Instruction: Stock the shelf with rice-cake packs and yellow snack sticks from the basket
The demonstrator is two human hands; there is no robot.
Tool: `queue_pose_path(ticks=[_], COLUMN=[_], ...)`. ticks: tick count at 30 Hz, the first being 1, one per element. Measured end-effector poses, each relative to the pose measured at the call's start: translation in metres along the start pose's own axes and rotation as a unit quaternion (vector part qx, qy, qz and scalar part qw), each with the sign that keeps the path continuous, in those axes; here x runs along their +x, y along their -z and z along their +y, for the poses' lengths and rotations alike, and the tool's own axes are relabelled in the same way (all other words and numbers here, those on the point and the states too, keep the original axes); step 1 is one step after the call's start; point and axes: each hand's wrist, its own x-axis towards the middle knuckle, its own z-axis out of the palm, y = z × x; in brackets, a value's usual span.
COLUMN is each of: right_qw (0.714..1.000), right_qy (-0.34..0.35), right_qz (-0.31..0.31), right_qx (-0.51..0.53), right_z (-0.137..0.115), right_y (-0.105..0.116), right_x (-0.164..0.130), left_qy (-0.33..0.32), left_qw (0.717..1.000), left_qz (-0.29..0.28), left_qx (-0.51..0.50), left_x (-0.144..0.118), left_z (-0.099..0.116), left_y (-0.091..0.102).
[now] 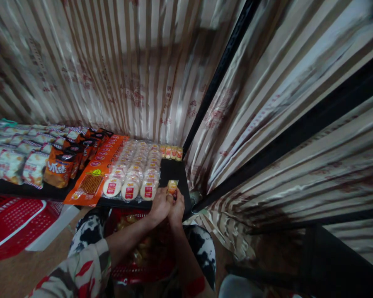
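Observation:
Above the front edge of the black shelf (169, 168), my left hand (159, 208) and my right hand (176, 210) are close together. Both sets of fingers are closed around a small wrapped snack packet (173, 185), yellow with a red and orange label. Its lower part is hidden by the fingers. A short row of similar packets (174, 152) stands at the shelf's back right corner. Just left of my hands, round crackers in clear wrappers (148, 191) are lined up in rows.
Orange bags of stick snacks (91, 182) and several rows of other bagged snacks (60, 165) fill the shelf leftward. A red basket (133, 271) with yellowish packets sits between my knees. Another red basket (15, 223) is at left. Black posts (219, 78) and striped curtains (136, 70) enclose the shelf.

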Motion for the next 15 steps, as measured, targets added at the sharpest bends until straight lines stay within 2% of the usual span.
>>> queue_pose_path(ticks=[3,7,11,15], right_qw=[0.999,0.999,0.997,0.997], right_qy=[-0.022,-0.033,-0.077,-0.072], right_qz=[-0.010,0.013,0.009,0.026], right_qx=[0.034,-0.018,-0.003,0.026], right_z=[-0.004,-0.011,-0.014,-0.012], right_y=[0.000,0.003,0.000,-0.008], right_x=[0.007,0.015,0.022,0.035], left_qy=[0.014,0.016,0.029,0.045], left_qw=[1.000,1.000,0.999,0.998], left_qz=[0.002,0.006,0.019,0.038], left_qx=[0.013,0.015,0.019,0.024], left_x=[0.008,0.017,0.027,0.041], left_z=[0.003,0.006,0.004,0.003], left_y=[-0.001,-0.004,-0.015,-0.026])
